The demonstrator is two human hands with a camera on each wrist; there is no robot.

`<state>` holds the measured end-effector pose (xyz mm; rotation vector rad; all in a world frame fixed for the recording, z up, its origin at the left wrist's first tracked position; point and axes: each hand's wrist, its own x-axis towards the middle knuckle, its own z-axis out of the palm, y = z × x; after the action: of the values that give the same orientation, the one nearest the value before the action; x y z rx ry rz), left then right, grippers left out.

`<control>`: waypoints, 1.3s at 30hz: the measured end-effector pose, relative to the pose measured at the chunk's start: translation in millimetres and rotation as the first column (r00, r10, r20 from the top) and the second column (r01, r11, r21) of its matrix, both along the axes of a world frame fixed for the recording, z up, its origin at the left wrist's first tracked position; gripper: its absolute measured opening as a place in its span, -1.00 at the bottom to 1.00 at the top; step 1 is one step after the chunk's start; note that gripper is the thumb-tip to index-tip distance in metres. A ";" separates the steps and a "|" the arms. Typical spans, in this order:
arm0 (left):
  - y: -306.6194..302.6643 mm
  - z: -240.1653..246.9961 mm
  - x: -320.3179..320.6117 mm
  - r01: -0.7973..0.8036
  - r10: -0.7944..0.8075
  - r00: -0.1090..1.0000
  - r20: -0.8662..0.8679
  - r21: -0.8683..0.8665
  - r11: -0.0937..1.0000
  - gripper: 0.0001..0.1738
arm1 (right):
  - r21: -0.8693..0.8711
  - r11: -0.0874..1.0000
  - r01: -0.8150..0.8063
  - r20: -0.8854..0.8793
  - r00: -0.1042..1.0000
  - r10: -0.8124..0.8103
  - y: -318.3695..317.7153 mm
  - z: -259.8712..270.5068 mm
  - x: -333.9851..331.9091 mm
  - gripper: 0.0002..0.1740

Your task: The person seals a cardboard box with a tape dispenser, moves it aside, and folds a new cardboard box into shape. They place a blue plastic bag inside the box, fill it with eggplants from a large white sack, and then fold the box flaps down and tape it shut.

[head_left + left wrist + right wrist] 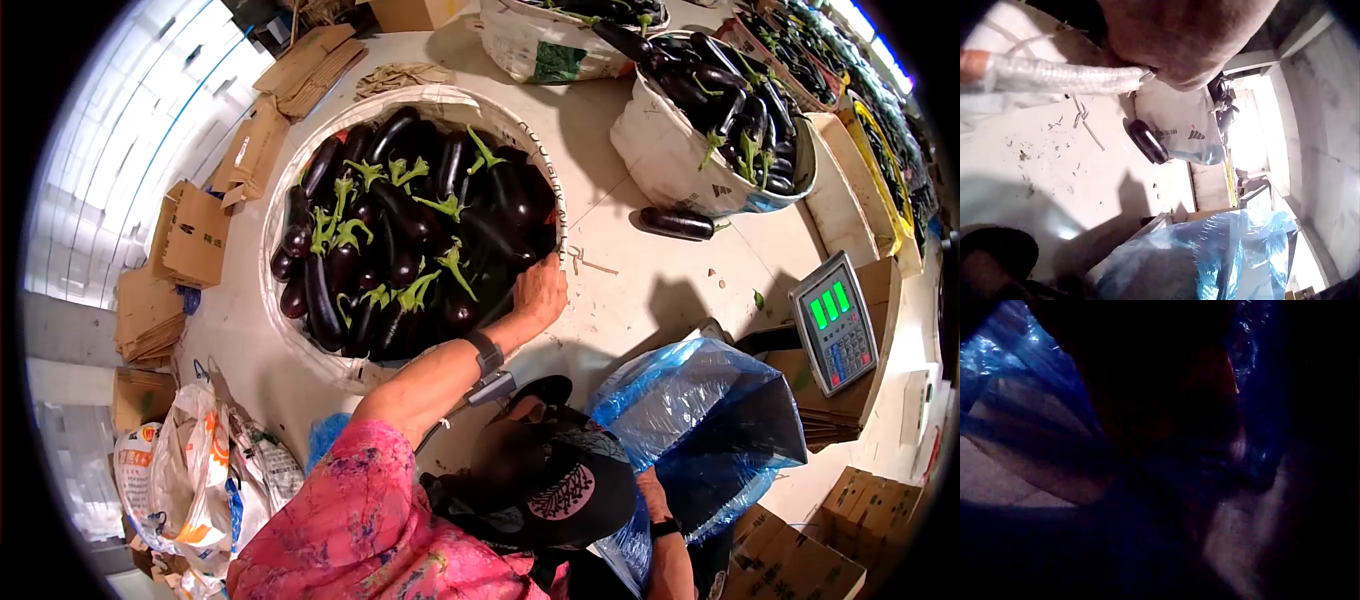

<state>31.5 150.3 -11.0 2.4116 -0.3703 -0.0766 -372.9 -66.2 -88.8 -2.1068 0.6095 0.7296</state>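
A large round white sack (pixel 275 215), its rim rolled back, holds many dark eggplants (pixel 325 300) with green stems. My left hand (pixel 540 292) grips its rim at the near right side; the left wrist view shows the rolled rim (pixel 1066 76) running in under the hand (pixel 1188 37). My right hand (pixel 652 492) is at the near side of a blue plastic bag (pixel 690 400), its fingers hidden behind the head and plastic. That bag's wide mouth spreads toward the right. In the right wrist view, the hand is too dark to make out among blue plastic (pixel 1054 406).
A second eggplant sack (pixel 650 150) stands at the back right, one loose eggplant (pixel 675 222) on the floor before it. A digital scale display (pixel 835 320) with green digits is at right. Flattened cardboard boxes (pixel 195 235) and plastic sacks (pixel 190 470) line the left. More cartons (pixel 800 550) lie lower right.
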 end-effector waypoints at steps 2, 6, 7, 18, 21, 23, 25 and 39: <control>2.8 -8.3 -3.9 0.001 -0.001 1.000 0.008 -0.013 1.000 -0.81 | -0.004 1.000 -0.029 -0.019 0.999 0.029 7.1 12.4 11.9 -0.46; 9.8 -13.4 -6.5 0.016 -0.016 1.000 0.003 0.006 1.000 -0.80 | -0.054 0.989 -0.135 -0.046 0.990 0.132 24.1 32.3 37.0 -0.53; 8.9 -15.9 -7.5 0.004 -0.004 1.000 -0.026 0.003 1.000 -0.82 | -0.073 0.983 -0.170 -0.060 0.984 0.166 28.4 37.1 45.7 -0.54; 66.2 28.7 -1.9 0.067 -0.179 0.941 -0.288 -0.359 0.931 -0.69 | -0.356 0.892 -0.280 -0.240 0.950 0.202 -3.9 62.2 85.2 -0.62; 129.9 31.9 8.7 0.047 -0.147 0.936 -0.320 -0.301 0.952 -0.78 | -0.306 0.936 -0.177 -0.166 0.977 0.131 -36.4 6.2 22.4 -0.57; 156.2 48.6 5.0 -0.001 -0.074 0.967 -0.242 -0.295 0.956 -0.81 | -0.169 0.972 -0.161 -0.003 0.987 0.163 -50.3 -22.2 -0.5 -0.48; 198.7 53.1 15.1 0.030 -0.048 0.995 -0.084 -0.207 0.978 -0.85 | -0.153 0.971 -0.185 -0.094 0.981 0.172 -23.7 22.2 30.1 -0.49; 338.0 69.8 3.3 -0.523 0.438 0.849 0.296 0.359 0.773 -0.12 | -0.237 0.878 -0.415 -0.022 0.906 0.422 0.0 102.0 88.0 -0.69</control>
<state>34.8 488.3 58.8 2.8862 0.2272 0.3535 -284.9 -66.2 13.2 -2.5075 0.2248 0.8940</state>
